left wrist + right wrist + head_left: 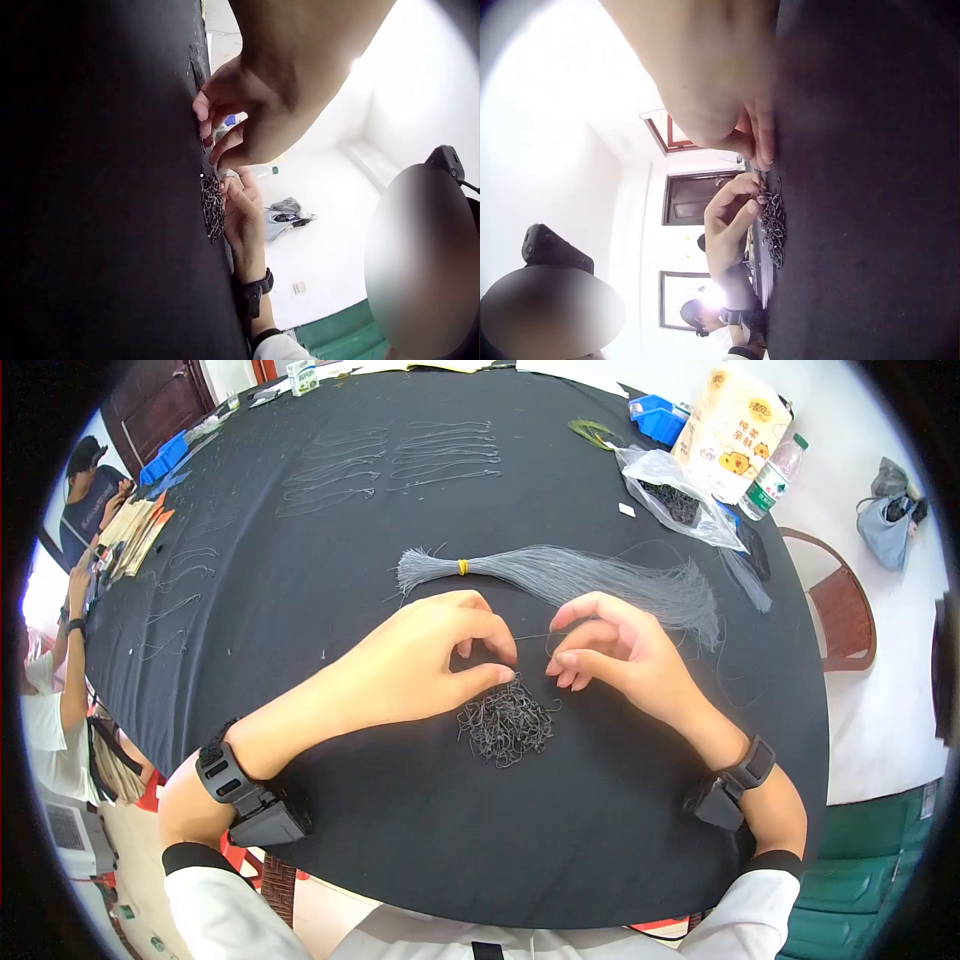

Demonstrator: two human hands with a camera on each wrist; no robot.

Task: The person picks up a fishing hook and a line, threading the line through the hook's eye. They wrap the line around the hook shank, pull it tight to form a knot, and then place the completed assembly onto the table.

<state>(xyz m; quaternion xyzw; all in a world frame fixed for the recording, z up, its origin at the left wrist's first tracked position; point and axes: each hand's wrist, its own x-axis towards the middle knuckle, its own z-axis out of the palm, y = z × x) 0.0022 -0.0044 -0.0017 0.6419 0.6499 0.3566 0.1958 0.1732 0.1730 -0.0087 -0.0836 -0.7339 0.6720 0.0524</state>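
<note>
A thin grey strand runs across the short gap between the two hands. My left hand has curled fingers and holds one end of it, thumb tip right at the top of a heap of small dark hook-like pieces. The right hand grips the strand's other side, thumb bent in against the fingers, with a fine loop beside the fingertips. In the left wrist view the heap sits below both hands. Behind the hands lies a long bundle of grey strands bound by a yellow band.
Separate strands lie in rows on the black cloth farther back. At the back right are an opened plastic bag of dark pieces, a blue tray, a printed paper bag and a bottle. Other people sit at the left.
</note>
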